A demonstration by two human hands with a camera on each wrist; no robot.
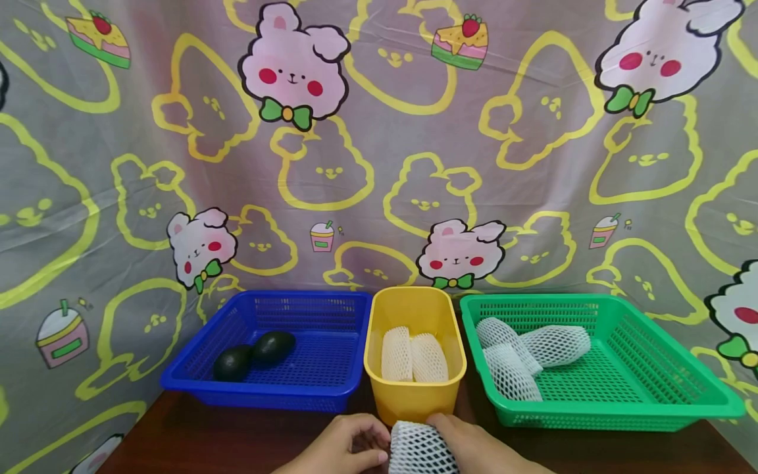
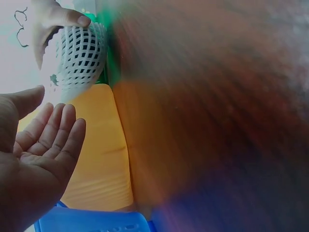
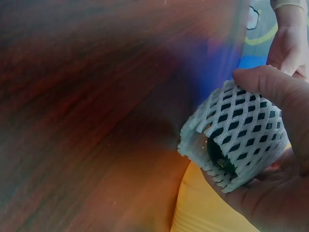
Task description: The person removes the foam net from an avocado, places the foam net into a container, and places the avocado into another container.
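Note:
In the head view, my right hand (image 1: 468, 442) grips an avocado in a white foam net sleeve (image 1: 422, 451) just in front of the yellow bin. Dark green skin shows through the mesh and at the sleeve's open end in the right wrist view, where the thumb (image 3: 258, 79) lies along one side and the fingers are mostly hidden beneath. My left hand (image 1: 349, 442) is just left of the sleeve. Its fingers (image 2: 65, 130) are loosely bent, palm up, with nothing in them, and a gap separates them from the sleeve in the left wrist view.
A blue basket (image 1: 349, 397) on the left holds two bare avocados (image 1: 274, 347). In the middle, the yellow bin (image 1: 414, 401) contains foam sleeves (image 1: 397, 355). The green basket (image 1: 592, 418) on the right has several sleeved pieces (image 1: 556, 345). Behind hangs a patterned curtain (image 1: 379, 131).

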